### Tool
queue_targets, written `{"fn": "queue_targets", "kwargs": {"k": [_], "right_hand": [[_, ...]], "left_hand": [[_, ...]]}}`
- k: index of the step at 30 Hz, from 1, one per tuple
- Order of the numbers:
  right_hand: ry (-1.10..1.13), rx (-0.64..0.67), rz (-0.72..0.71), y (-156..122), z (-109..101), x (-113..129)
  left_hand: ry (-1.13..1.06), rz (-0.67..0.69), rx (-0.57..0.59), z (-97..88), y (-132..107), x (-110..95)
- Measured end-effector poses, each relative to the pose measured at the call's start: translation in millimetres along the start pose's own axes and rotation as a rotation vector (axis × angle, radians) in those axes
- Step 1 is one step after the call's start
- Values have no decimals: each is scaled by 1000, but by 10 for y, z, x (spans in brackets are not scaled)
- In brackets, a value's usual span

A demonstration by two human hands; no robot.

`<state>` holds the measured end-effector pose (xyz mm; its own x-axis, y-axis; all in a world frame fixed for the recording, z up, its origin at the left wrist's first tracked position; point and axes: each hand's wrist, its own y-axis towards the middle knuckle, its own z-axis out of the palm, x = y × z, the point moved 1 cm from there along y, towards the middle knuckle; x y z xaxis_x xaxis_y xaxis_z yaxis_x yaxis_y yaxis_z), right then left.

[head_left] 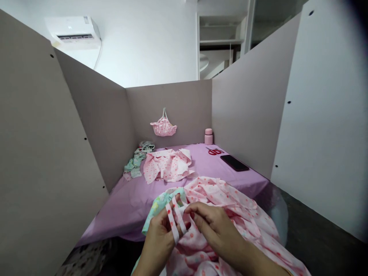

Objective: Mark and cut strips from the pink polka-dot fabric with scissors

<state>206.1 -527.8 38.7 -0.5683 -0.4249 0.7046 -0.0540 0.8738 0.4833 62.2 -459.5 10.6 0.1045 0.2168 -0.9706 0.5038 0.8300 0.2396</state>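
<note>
- Nearest the camera, the left hand [161, 235] and the right hand [214, 226] meet over a pink spotted garment [230, 214] that drapes off the near edge of the bench [135, 199].
- The left hand's fingers are curled shut around two white straps with pink dots [174, 222], which run up across its fingertips.
- The right hand's fingers are pinched narrow on the upper end of the same straps, touching the left hand's fingertips.
- A mint-green piece of cloth [158, 203] peeks out from under the pink garment at its left side.
- The bench carries a lilac cover and is fenced by tall board partitions on the left, back and right.
- Near the middle of the bench lies a crumpled pile of pink spotted fabric [168, 165].
- Green cloth scraps [133, 165] lie along the left edge.
- Red scissors [214, 151] and a black phone [234, 162] lie near the right edge; a pink bottle [208, 137] stands at the back right corner.
- A small pink finished piece [163, 126] hangs on the back partition.
</note>
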Motion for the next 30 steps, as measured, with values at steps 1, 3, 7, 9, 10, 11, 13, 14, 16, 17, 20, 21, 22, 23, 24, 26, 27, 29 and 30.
{"fn": "queue_targets", "kwargs": {"k": [1, 3, 7, 9, 10, 11, 13, 14, 16, 17, 20, 21, 22, 23, 24, 26, 27, 29, 30], "right_hand": [[33, 19, 15, -5, 4, 8], [117, 56, 57, -23, 19, 27], [275, 166, 105, -66, 87, 55], [370, 174, 117, -77, 124, 48], [434, 159, 142, -79, 138, 35], [500, 137, 179, -78, 148, 17], [589, 97, 248, -71, 162, -27], [608, 83, 270, -65, 165, -51], [606, 66, 281, -52, 168, -92], [599, 64, 282, -44, 168, -110], [590, 83, 303, -20, 166, -146], [593, 99, 312, -11, 165, -153], [597, 120, 318, -3, 165, -159], [604, 147, 319, 5, 167, -164], [613, 181, 320, 10, 171, -168], [632, 196, 315, 13, 183, -177], [642, 175, 304, 11, 189, -179], [651, 101, 268, 3, 197, -175], [641, 74, 240, -1, 198, -166]], "left_hand": [[3, -2, 11, 6, 5, 0], [10, -7, 23, 20, 12, 6], [66, -2, -22, 25, 15, 41], [120, -1, -38, 21, 15, 52], [133, -5, -45, 21, 15, 51], [133, -9, -55, 21, 15, 47], [119, -17, -81, 25, 13, 31], [118, -19, -93, 27, 11, 24], [129, -23, -110, 32, 7, 21], [135, -23, -110, 34, 4, 26], [157, 4, -85, 44, -4, 55], [168, 13, -78, 48, -7, 63], [179, 21, -73, 52, -11, 67], [185, 25, -67, 56, -16, 69], [183, 25, -55, 61, -22, 67], [168, 23, -14, 69, -38, 59], [163, 25, 6, 71, -48, 54], [163, 36, 29, 70, -67, 48], [165, 42, 35, 67, -76, 48]]}}
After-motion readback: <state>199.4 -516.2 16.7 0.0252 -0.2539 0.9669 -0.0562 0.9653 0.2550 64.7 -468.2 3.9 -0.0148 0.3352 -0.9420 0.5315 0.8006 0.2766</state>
